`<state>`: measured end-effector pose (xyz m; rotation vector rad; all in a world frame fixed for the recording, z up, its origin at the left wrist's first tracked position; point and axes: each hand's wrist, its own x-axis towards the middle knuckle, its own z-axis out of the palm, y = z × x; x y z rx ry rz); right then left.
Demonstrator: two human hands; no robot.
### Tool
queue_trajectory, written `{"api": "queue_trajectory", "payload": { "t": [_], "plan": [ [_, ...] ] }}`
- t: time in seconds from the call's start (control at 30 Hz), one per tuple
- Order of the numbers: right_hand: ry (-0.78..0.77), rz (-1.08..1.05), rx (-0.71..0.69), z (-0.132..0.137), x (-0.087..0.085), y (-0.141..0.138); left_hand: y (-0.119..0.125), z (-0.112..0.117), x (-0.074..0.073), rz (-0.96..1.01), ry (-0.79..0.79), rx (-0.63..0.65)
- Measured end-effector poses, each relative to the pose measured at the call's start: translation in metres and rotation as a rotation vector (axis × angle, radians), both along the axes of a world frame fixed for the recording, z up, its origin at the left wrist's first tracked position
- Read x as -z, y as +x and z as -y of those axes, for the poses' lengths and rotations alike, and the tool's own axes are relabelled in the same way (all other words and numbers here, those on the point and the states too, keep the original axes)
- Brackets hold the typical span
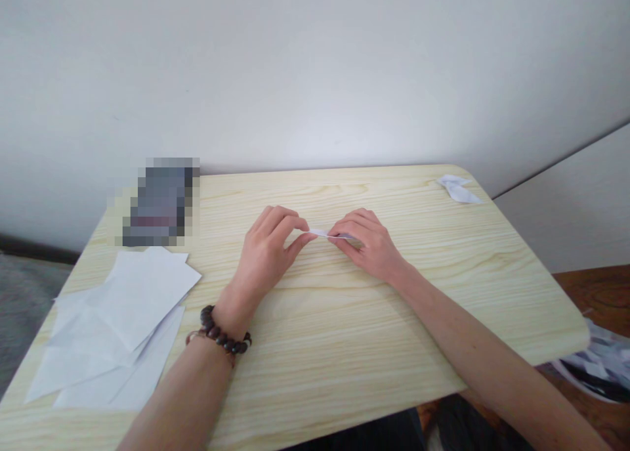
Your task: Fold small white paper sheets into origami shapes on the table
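A small folded piece of white paper [321, 232] spans the gap between my two hands over the middle of the table. My left hand [272, 244], with dark beads at the wrist, pinches its left end between thumb and fingertips. At the other end my right hand [369, 244] is closed on the paper, thumb below and fingers above. My right fingers cover part of the paper, so its full shape is hidden.
Loose white paper sheets [147, 293] overlap on the table's left side. Behind them lies a pixelated dark rectangular object [160, 198]. A folded white paper piece [459, 190] rests near the far right corner of the wood-grain table [305, 359]. A wall [315, 77] rises behind.
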<state>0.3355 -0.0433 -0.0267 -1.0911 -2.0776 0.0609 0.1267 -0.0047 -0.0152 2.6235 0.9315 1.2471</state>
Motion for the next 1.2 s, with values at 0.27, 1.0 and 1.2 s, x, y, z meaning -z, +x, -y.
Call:
{"api": "queue_trajectory", "payload": {
  "t": [0.27,1.0,1.2],
  "plan": [
    [0.039,-0.084,0.007,0.0016,-0.0025,-0.0031,-0.0002,-0.0007,-0.0008,0.010,0.045,0.009],
    [0.080,-0.087,0.028,0.0010,-0.0016,-0.0014,-0.0037,-0.0005,0.0021,-0.043,0.019,0.061],
    [0.092,-0.211,0.144,-0.0018,0.0009,-0.0007,-0.0041,-0.0026,0.0030,-0.026,0.024,0.020]
  ]
}}
